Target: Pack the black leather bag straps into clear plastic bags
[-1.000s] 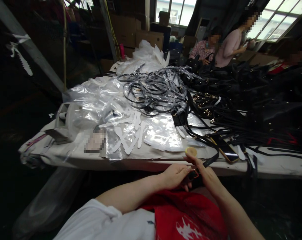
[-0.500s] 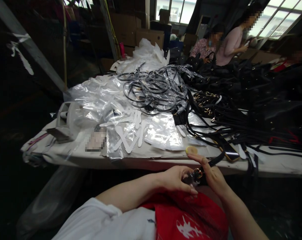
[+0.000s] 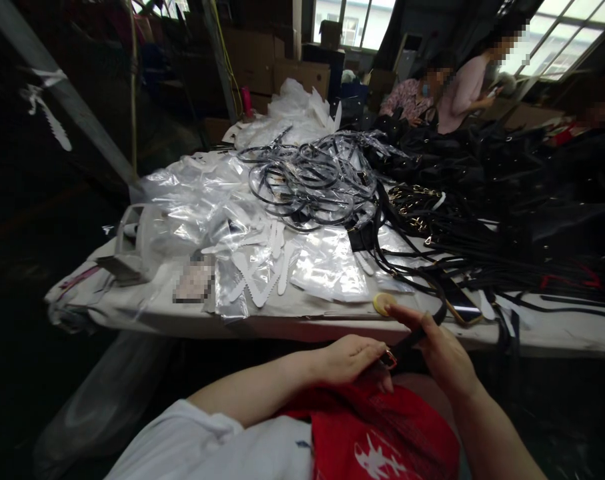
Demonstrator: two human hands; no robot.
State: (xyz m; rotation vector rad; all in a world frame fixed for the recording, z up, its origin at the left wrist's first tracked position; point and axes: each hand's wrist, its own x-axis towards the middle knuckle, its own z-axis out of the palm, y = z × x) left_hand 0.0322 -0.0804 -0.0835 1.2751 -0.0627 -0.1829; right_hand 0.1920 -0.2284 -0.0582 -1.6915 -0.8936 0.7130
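A black strap (image 3: 408, 344) runs between my two hands above my lap, in front of the table edge. My left hand (image 3: 349, 359) is closed around its end, where a gold-coloured metal clasp (image 3: 389, 360) shows beside the fingertips. Farther along, my right hand (image 3: 442, 350) pinches the same strap, its index finger pointing left. The strap loops up from there onto the table among other black straps (image 3: 407, 267). Past the right fingertip lies a round yellow disc (image 3: 382, 303); whether the finger touches it I cannot tell. My left palm is hidden.
Clear plastic bags (image 3: 329, 267) and white toothed plastic strips (image 3: 262, 287) lie on the table (image 3: 282, 327). A heap of plastic-wrapped straps (image 3: 312, 177) is behind them. Left stands a grey tape dispenser (image 3: 132, 247). Black bags (image 3: 522, 173) pile up right; two people (image 3: 465, 93) are behind.
My left hand has rolled over and closed around the strap end, covering the clear wrap seen earlier. My right hand has shifted slightly right, with the strap still in it.
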